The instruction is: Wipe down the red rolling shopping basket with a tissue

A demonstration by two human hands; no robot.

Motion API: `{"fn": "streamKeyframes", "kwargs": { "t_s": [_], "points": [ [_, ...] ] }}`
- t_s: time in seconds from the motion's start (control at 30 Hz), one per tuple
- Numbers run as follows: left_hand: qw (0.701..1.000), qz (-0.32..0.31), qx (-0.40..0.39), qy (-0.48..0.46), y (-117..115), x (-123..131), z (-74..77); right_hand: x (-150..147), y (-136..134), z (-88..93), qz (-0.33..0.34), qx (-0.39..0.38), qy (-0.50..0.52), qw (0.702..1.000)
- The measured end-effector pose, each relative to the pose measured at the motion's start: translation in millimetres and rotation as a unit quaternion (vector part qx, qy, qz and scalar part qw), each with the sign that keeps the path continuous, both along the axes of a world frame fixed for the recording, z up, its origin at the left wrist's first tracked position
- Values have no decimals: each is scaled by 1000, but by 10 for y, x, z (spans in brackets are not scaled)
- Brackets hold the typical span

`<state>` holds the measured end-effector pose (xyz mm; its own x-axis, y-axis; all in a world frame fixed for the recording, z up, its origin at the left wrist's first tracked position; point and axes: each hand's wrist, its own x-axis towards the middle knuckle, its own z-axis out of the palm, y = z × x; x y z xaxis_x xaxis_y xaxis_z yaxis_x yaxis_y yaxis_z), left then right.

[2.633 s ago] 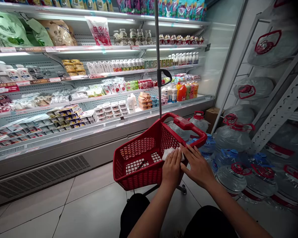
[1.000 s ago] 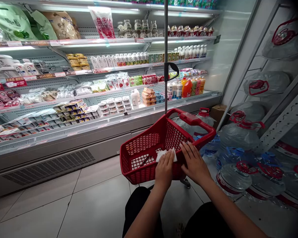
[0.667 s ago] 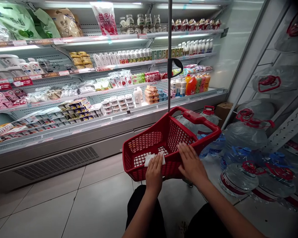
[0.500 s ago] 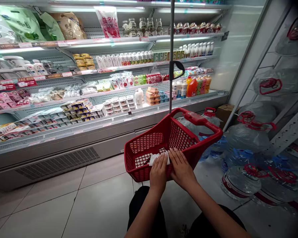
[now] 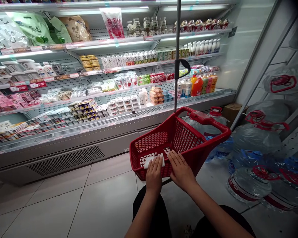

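A red plastic rolling shopping basket (image 5: 149, 143) stands on the floor in front of me. My left hand (image 5: 154, 171) is closed over its near rim, with a folded white cloth (image 5: 149, 160) under the fingers; whether it is cloth or paper I cannot tell. The cloth lies over the rim and sticks out on both sides of the fingers. Farther right, my right hand (image 5: 180, 168) grips the same rim, fingers over the top and thumb on the outside. The two hands are a small gap apart.
Beyond the basket runs an open refrigerated display case (image 5: 72, 158) stocked with dairy and drinks. A grey pole with a black loop handle (image 5: 182, 69) rises behind the basket. Large water bottles (image 5: 249, 185) stand on the floor at right, beside a metal rack (image 5: 260, 66).
My left hand has slid left along the rim with the white cloth, widening the gap to my right hand. The right hand still holds the rim. The whole view has shifted slightly.
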<state>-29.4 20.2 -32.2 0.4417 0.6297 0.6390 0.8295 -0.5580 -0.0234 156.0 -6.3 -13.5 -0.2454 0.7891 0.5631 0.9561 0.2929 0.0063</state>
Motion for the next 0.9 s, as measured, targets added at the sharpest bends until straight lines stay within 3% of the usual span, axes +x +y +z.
{"fn": "streamKeyframes", "kwargs": {
  "t_s": [0.17,0.47,0.57,0.67,0.83,0.9],
  "points": [
    [999,-33,-8,18,79,123,27,49,21,-16,1,-4,-6,1000],
    [999,46,-27,-9,-32,-712,-31,145,-10,23,14,-8,13,1000],
    [996,75,-26,-28,-50,-791,-61,99,-21,22,10,-11,11,1000],
    [997,72,-21,-34,-33,-524,-73,69,-15,-3,11,-11,24,1000],
    [1000,3,-20,0,34,328,-32,119,14,-68,22,-2,24,999],
    [1000,-1,-16,4,45,532,-1,165,15,-77,25,2,24,999]
  ]
}}
